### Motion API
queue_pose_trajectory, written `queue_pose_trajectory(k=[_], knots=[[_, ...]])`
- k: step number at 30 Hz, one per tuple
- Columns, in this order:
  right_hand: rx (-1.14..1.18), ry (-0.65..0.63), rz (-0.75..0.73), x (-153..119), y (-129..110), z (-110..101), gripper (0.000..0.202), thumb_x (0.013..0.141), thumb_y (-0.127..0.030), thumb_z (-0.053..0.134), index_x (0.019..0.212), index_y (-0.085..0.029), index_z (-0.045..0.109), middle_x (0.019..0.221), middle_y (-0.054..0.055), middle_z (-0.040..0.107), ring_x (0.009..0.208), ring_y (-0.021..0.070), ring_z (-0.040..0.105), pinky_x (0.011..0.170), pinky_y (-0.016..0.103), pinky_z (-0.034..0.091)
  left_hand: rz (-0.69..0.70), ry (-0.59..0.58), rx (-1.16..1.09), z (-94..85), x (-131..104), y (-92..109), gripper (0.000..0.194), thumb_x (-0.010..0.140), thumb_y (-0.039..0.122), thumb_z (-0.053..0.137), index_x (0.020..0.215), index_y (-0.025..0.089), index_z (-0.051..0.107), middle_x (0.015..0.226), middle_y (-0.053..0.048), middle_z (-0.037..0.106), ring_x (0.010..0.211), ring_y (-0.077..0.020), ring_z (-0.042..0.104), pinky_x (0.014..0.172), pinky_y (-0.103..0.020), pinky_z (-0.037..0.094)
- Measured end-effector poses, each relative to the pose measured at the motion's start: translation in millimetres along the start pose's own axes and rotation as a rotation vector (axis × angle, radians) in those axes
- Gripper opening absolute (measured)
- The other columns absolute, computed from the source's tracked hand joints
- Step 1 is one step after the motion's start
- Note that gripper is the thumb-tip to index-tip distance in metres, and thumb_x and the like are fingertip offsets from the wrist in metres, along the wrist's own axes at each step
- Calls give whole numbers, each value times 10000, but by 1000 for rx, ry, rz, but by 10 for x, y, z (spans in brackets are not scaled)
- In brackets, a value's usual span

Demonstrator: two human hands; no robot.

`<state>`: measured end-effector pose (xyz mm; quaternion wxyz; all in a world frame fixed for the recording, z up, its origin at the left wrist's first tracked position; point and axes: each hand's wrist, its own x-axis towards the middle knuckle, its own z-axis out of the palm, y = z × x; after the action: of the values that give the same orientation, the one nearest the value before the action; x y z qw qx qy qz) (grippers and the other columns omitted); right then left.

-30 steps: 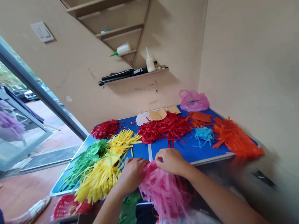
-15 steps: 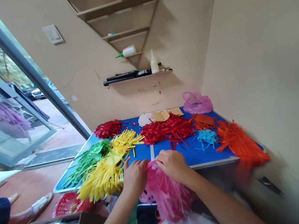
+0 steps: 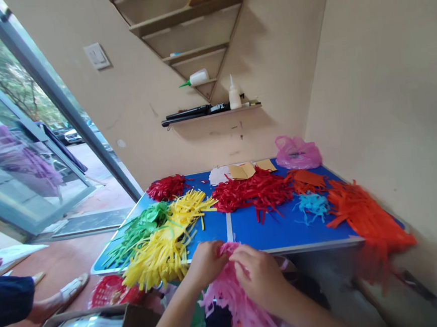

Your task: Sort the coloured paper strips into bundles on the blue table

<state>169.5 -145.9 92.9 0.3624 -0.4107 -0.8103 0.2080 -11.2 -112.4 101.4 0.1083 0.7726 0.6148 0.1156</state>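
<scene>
Just past the table's front edge hangs a bunch of pink fringed paper (image 3: 234, 298), its cut strips drooping toward my lap. My left hand (image 3: 208, 261) is closed around its top end. My right hand (image 3: 258, 276) is bent over the same top from the other side, fingers curled, with thumb and fingertips against the pink. What exactly lies between the right fingers is partly hidden. Beyond my hands, to the left, are yellow fringe (image 3: 167, 238) and green fringe (image 3: 142, 230). Red fringe (image 3: 251, 191) lies ahead. Blue fringe (image 3: 312, 205) and orange fringe (image 3: 362, 212) sit to the right.
The blue table (image 3: 212, 234) stands against the wall, with cardboard pieces (image 3: 242, 171) and a pink plastic bag (image 3: 298, 152) at the back. Below left are a red basket (image 3: 109, 291) and an open box (image 3: 140, 318). Another person's foot (image 3: 44, 308) shows at far left.
My hands have come down slightly and closer together at the top of the pink paper. The right fingers have shifted and are more spread. The view has turned a little left.
</scene>
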Motion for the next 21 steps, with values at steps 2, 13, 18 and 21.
queue_pose_trajectory(k=[2,13,18,21], knots=[[-97,-87,108,-22,49,138,371,853,-129,452,1143,-207,670,1132,91,711,1030,243,659,917,343,480,9,9,24,-18,-17,49,151,788,223,531,704,203,655,671,-25,685,680,-179,623,726,-291,385],[411,-109,430,8,160,234,380,738,-153,509,1095,-210,625,1093,86,705,1058,257,635,918,356,489,59,283,200,35,-413,396,211,828,209,566,993,247,691,870,-61,741,890,-271,653,1103,-565,173],[1188,-56,410,-18,119,274,652,655,-182,568,1303,-236,524,1144,58,689,1088,282,627,881,374,519,102,282,119,113,-466,374,354,785,195,607,1127,268,664,951,-68,723,972,-290,628,1096,-596,193],[1351,-14,460,-26,179,285,599,710,-289,656,1296,-228,547,1150,83,695,1087,303,633,878,406,523,267,277,-109,119,-533,258,487,754,342,687,1232,285,621,1080,-97,675,1033,-303,595,1012,-535,359]])
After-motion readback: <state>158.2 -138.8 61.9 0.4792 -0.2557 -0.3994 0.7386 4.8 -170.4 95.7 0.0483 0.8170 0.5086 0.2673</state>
